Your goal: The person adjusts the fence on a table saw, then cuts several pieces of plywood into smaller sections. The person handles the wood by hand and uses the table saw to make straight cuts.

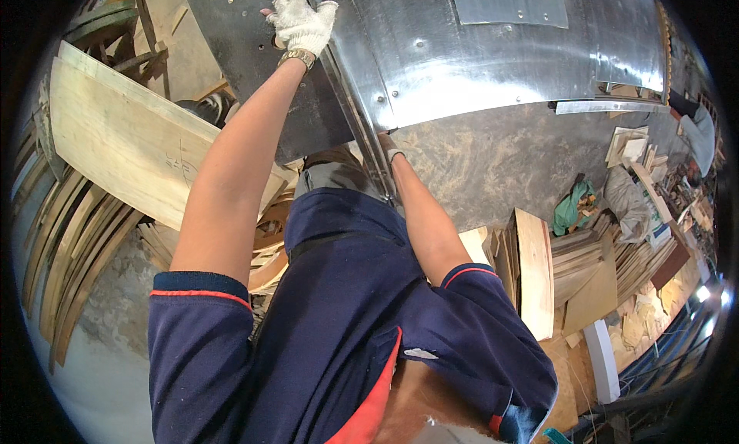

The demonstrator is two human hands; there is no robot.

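The big curved metal sheet point(493, 67) is at the top, in front of the person, and it is very shiny. Next to it on the left is a dark metal plate point(319, 109), with a long metal rail point(358, 109) between them. The left hand point(300, 21), in a white glove, is over the dark plate near the rail, fingers spread and not gripping. The right hand point(389, 146) is mostly hidden by the sheet's low edge, so I can't tell if it is holding anything. Farther left are a wide wooden board point(127, 128) and bent wood strips point(81, 259). On the right, a green cloth point(575, 207) is near stacked wood point(581, 263).
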